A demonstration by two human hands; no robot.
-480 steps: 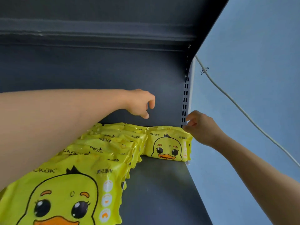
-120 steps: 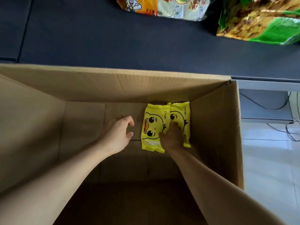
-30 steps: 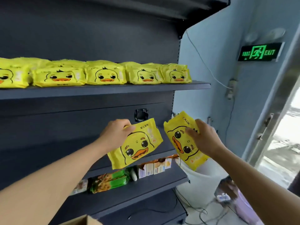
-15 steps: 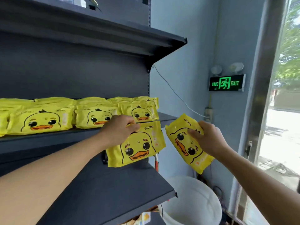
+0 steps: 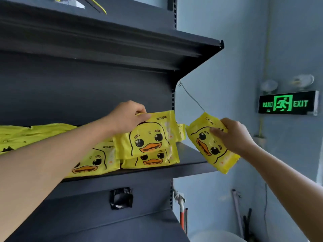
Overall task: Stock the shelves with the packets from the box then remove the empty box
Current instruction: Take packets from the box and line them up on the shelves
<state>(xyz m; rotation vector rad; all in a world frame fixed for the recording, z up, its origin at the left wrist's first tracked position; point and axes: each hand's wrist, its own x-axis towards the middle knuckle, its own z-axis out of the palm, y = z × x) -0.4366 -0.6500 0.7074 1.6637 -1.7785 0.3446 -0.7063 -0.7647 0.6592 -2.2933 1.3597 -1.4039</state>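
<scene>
The left hand (image 5: pixel 128 119) grips a yellow duck packet (image 5: pixel 148 135) by its top edge, holding it upright above another packet (image 5: pixel 150 159) that lies at the right end of the shelf (image 5: pixel 192 161). More packets (image 5: pixel 94 159) fill the shelf further left. The right hand (image 5: pixel 234 135) pinches a second packet (image 5: pixel 208 145), tilted, in the air just past the shelf's right end, in front of the blue wall (image 5: pixel 227 49). A green exit sign (image 5: pixel 286 103) glows on that wall. The box is out of view.
</scene>
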